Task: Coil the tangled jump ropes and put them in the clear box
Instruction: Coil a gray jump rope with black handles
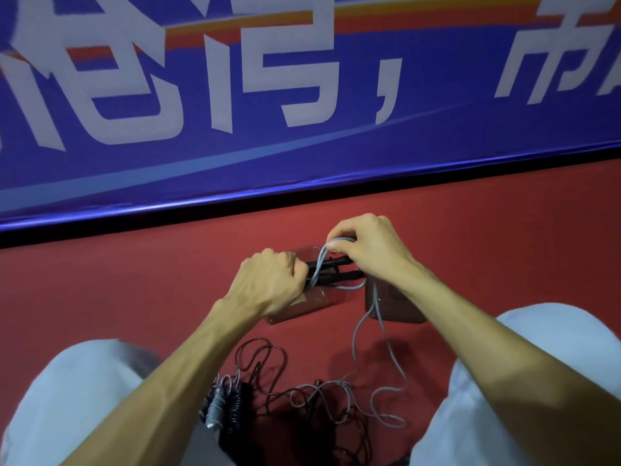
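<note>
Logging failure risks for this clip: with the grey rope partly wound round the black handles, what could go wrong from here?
1. The grey rope trails from the right hand down into the tangled pile on the floor; more winding may drag the pile or tighten a knot.
2. The wraps round the black handles look loose; if the left hand eases its grip, they may slip off.

grey rope [318, 265], black handles [339, 262] standing out against red floor [134, 297]; blue banner [302, 163] showing white characters, orange-red stripe; trousers [74, 391] looking pale blue.
</note>
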Tool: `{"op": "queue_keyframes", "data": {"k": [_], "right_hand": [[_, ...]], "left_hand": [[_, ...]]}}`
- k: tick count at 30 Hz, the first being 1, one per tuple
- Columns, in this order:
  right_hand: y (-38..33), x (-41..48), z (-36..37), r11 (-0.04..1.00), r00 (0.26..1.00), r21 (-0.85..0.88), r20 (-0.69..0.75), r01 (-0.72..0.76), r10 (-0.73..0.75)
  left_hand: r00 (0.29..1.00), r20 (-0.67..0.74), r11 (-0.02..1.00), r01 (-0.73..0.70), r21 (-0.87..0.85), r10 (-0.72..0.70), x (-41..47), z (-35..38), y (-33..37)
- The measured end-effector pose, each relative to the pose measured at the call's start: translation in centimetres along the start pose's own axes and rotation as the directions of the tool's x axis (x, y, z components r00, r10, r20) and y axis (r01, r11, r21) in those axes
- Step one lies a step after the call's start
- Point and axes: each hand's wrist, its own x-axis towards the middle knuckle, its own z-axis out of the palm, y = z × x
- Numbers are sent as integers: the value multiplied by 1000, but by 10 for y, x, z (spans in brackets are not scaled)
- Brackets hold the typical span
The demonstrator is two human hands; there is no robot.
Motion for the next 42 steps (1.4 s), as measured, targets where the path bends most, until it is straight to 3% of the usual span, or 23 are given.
{"op": "queue_keyframes", "data": {"k": [5,9,13,19,23,25,27,29,31,32,34,36,39,42], "right_hand": [[-6,-2,15,997,997,57,57,-46,42],[-13,2,29,980,974,89,157,-176,160],[-18,3,29,946,965,193,104,-259,243],[-18,6,26,965,969,98,-18,-244,247],[-16,4,18,919,950,249,130,-307,283],[-12,3,10,872,931,350,249,-343,267],[-7,5,3,786,931,508,279,-353,237],[-6,7,1,534,904,729,341,-428,260],[-10,6,4,321,879,826,384,-464,281],[-12,6,8,287,872,833,396,-473,287],[-14,5,17,295,859,810,446,-507,253],[-15,3,21,378,840,751,500,-542,210],[-17,0,19,652,811,567,570,-503,130],[-20,-5,23,826,766,393,638,-405,72]], "left_hand": [[986,-93,988,-134,82,142,-6,-4,-12],[970,-147,980,-190,51,196,-9,-9,-20],[982,-38,982,-186,-45,184,-10,-6,-22],[989,26,966,-135,-220,144,-15,-3,-17],[972,24,955,-226,-190,235,-15,-3,-17],[961,105,928,-215,-305,257,-12,-8,-21],[965,113,883,-164,-441,236,-10,-16,-24],[974,118,802,-87,-591,192,-10,-19,-26],[977,160,608,44,-793,139,-10,-20,-26],[981,167,494,95,-864,103,-10,-21,-25],[984,179,345,165,-924,9,-7,-21,-24],[977,202,292,214,-932,-68,-5,-21,-27],[981,164,294,187,-937,-102,-1,-19,-30],[979,98,375,161,-913,-181,7,-14,-31]]}}
